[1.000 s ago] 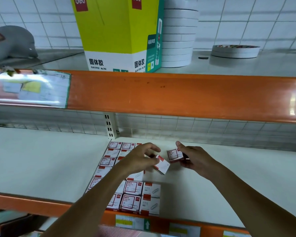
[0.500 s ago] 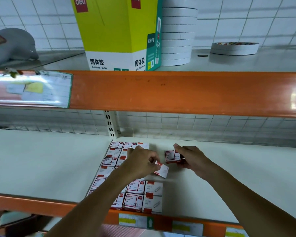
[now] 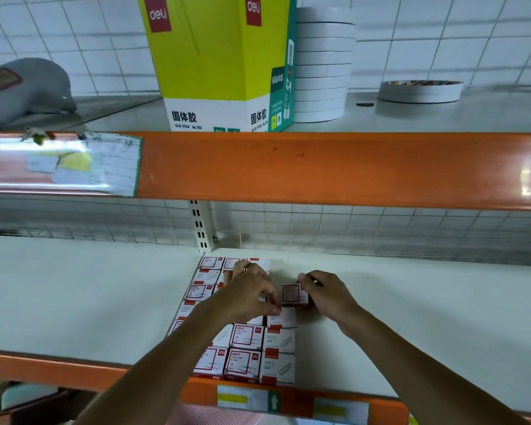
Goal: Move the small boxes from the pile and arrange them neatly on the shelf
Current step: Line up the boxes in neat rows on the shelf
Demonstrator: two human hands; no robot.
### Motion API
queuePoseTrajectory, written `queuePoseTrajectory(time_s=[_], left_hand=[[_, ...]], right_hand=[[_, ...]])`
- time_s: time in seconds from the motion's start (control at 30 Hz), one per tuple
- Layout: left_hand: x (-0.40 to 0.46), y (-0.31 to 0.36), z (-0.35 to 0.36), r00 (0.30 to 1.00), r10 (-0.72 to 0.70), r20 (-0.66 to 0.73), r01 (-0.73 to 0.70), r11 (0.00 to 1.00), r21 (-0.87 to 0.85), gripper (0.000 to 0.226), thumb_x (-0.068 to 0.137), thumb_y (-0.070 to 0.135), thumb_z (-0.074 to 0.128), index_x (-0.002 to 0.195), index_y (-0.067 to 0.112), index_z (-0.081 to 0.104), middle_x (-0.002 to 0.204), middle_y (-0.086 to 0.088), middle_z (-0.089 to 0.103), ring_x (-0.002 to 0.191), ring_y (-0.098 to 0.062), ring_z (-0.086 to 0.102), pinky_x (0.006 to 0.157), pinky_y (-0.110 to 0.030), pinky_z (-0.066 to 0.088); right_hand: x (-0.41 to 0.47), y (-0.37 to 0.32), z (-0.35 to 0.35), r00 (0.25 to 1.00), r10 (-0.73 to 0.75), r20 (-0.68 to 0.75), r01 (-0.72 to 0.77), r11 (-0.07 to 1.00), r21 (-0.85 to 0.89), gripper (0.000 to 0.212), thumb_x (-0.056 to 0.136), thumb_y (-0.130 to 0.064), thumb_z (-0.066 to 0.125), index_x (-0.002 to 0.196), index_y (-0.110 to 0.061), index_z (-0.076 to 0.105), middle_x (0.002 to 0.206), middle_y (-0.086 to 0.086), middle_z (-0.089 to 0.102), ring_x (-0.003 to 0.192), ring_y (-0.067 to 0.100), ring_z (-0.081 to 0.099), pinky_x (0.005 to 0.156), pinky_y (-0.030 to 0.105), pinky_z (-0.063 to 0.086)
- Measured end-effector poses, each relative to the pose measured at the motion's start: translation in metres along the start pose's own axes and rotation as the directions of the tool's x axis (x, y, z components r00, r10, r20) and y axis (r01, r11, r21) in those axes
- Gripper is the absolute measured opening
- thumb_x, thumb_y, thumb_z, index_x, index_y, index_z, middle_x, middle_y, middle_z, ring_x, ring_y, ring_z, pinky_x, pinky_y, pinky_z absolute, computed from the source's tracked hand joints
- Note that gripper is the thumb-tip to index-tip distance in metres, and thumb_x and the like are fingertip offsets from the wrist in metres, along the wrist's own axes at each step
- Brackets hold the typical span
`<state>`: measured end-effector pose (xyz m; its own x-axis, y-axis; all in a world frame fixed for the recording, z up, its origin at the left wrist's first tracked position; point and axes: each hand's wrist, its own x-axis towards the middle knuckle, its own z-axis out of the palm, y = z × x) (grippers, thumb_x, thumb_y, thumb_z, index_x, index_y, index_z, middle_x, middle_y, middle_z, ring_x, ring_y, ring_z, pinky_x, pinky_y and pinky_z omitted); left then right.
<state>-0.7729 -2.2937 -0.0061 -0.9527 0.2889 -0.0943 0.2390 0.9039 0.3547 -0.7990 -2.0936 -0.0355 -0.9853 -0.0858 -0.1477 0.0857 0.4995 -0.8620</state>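
Box (image 3: 291, 293) pinched by right hand (image 3: 325, 294), left hand (image 3: 252, 289) beside

- Upper level, left of centre: tall yellow-green carton (image 3: 215, 56), red "deli" labels, white base band with Chinese characters and "GLUE STICK"; teal side panel
- Just right of the carton, touching or nearly so: stack of white tape rolls (image 3: 322, 69), upright
- Further right, well apart: low flat tape rolls (image 3: 420, 91); small dark disc (image 3: 364, 104) between the two
- Far left: grey cap (image 3: 22, 87), patch on its front
- Orange beam (image 3: 319, 170) across the view; plastic-covered paper sheet (image 3: 83, 164) on its left part, glare over it
- White tiled wall (image 3: 442, 35) behind; perforated white upright (image 3: 201, 225) below the beam
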Motion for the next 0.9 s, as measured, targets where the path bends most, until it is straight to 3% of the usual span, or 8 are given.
queuePoseTrajectory(time_s=[0.23,0.4,0.53,0.6,0.67,0.77,0.9], left_hand=[[-0.001,-0.002,-0.002,0.992,-0.036,-0.121,0.028,0.997,-0.066,0.033,0.077,0.049,0.076,0.102,0.033,0.061,0.131,0.011,0.046,0.134,-0.014,0.021,0.104,-0.034,0.017],[-0.004,-0.008,-0.002,0.99,-0.04,-0.137,0.024,0.993,-0.119,0.035,0.086,0.04,0.07,0.118,0.034,0.058,0.13,0.009,0.053,0.128,-0.015,0.04,0.108,-0.041,0.03],[-0.004,-0.012,0.003,0.991,-0.011,-0.137,-0.002,0.995,-0.098,0.038,0.088,0.042,0.067,0.126,0.038,0.061,0.131,0.006,0.054,0.127,-0.018,0.04,0.11,-0.044,0.03],[-0.004,-0.011,0.004,0.988,0.021,-0.152,-0.035,0.995,-0.093,0.037,0.088,0.045,0.067,0.124,0.039,0.064,0.128,0.007,0.057,0.125,-0.016,0.042,0.109,-0.04,0.031],[-0.004,-0.01,0.004,0.987,0.042,-0.157,-0.055,0.995,-0.08,0.034,0.088,0.046,0.065,0.122,0.038,0.066,0.126,0.008,0.059,0.124,-0.015,0.043,0.108,-0.038,0.03],[-0.003,-0.012,0.005,0.991,0.044,-0.128,-0.052,0.997,-0.056,0.027,0.09,0.039,0.062,0.117,0.042,0.067,0.126,0.011,0.06,0.125,-0.018,0.043,0.109,-0.047,0.03],[-0.001,-0.014,0.009,0.993,0.059,-0.102,-0.059,0.998,0.001,0.032,0.089,0.028,0.06,0.115,0.045,0.067,0.124,0.016,0.061,0.122,-0.018,0.046,0.107,-0.05,0.034]], right_hand=[[-0.005,-0.004,0.006,0.999,-0.031,-0.029,0.029,0.996,-0.082,0.035,0.099,-0.043,0.049,0.087,-0.017,0.07,0.086,-0.001,0.069,0.079,0.01,0.06,0.06,0.022,0.044],[-0.01,-0.009,0.016,0.995,-0.053,-0.079,0.044,0.992,-0.117,0.028,0.098,-0.04,0.052,0.097,-0.019,0.069,0.089,-0.005,0.067,0.077,0.003,0.059,0.057,0.015,0.04],[-0.017,-0.016,0.016,0.998,-0.043,-0.041,0.038,0.992,-0.119,0.029,0.097,-0.042,0.054,0.099,-0.019,0.071,0.091,-0.004,0.069,0.078,0.004,0.061,0.058,0.014,0.042],[-0.02,-0.019,0.016,0.999,-0.024,0.02,0.027,0.991,-0.129,0.026,0.092,-0.041,0.061,0.105,-0.021,0.071,0.096,-0.006,0.069,0.081,0.003,0.061,0.06,0.013,0.044],[-0.023,-0.021,0.016,0.996,0.025,0.085,-0.016,0.995,-0.099,0.032,0.085,-0.04,0.069,0.112,-0.022,0.067,0.102,-0.005,0.067,0.085,0.006,0.063,0.063,0.017,0.051],[-0.026,-0.026,0.015,0.981,0.106,0.165,-0.108,0.994,0.0,0.052,0.074,-0.036,0.081,0.118,-0.022,0.057,0.107,0.003,0.063,0.091,0.018,0.067,0.069,0.027,0.06],[-0.03,-0.028,0.014,0.976,0.12,0.179,-0.112,0.992,-0.054,0.058,0.074,-0.012,0.074,0.128,-0.018,0.054,0.104,0.006,0.065,0.087,0.019,0.068,0.071,0.028,0.061]])
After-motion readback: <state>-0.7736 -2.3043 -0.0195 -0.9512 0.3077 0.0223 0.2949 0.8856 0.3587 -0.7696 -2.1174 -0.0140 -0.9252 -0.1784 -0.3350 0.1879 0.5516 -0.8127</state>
